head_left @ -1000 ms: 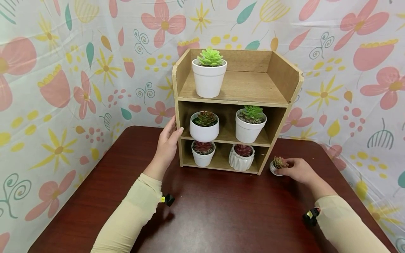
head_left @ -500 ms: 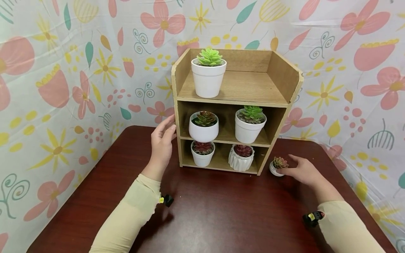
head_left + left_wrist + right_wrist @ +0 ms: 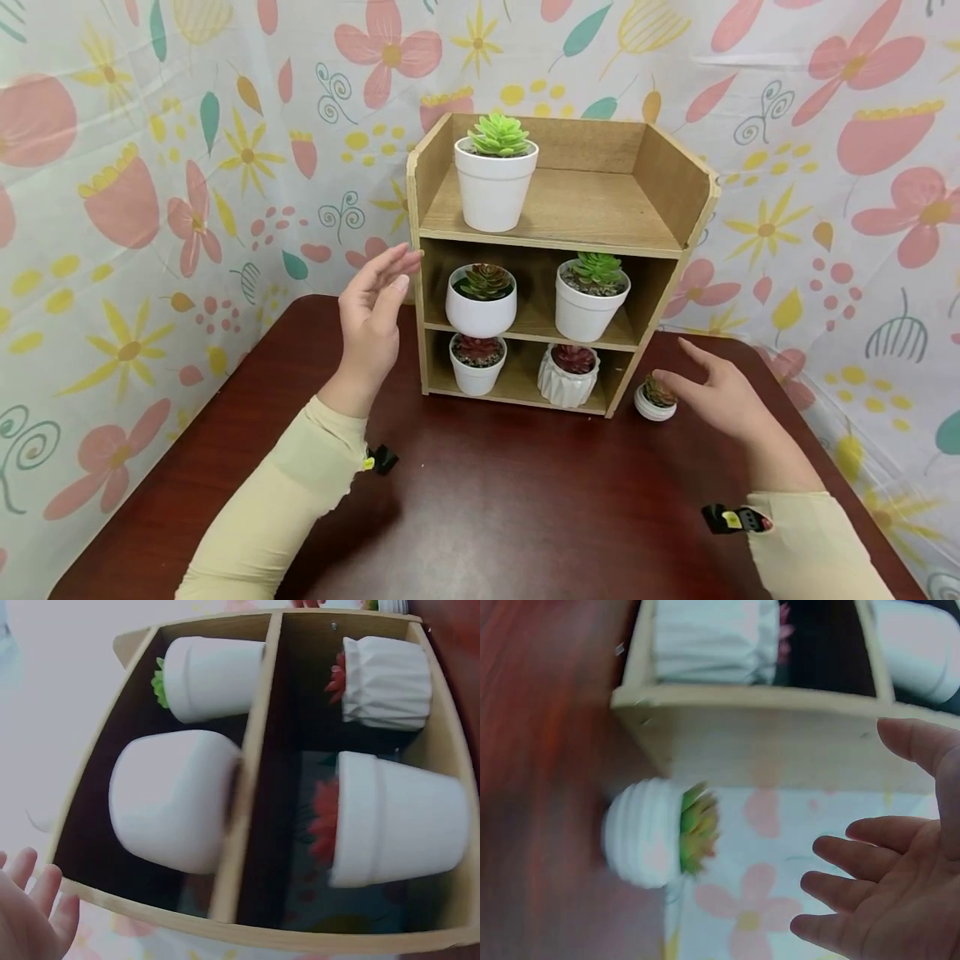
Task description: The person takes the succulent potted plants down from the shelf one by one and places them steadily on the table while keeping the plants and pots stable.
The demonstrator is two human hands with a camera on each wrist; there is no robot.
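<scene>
A wooden shelf [image 3: 585,208] stands on the table, holding potted succulents. My left hand [image 3: 369,321] is raised beside its left side, fingers loosely extended and holding nothing; whether a fingertip touches the edge I cannot tell. To the right of the shelf, a small succulent in a ribbed white pot [image 3: 656,407] stands upright on the table. Over and right of it hovers my right hand [image 3: 723,396], fingers spread. In the right wrist view a gap separates that hand from the ribbed pot [image 3: 641,832].
A bright green succulent in a white pot [image 3: 495,187] sits at the top left. On the middle shelf are a round white pot [image 3: 481,310] and a tapered pot [image 3: 588,308]. Below stand a small plain pot [image 3: 477,375] and a pleated pot [image 3: 567,385]. Patterned cloth hangs behind.
My right hand has let go of the small ribbed pot and drawn back up and right. My left hand has come away from the shelf's side, moving left and up.
</scene>
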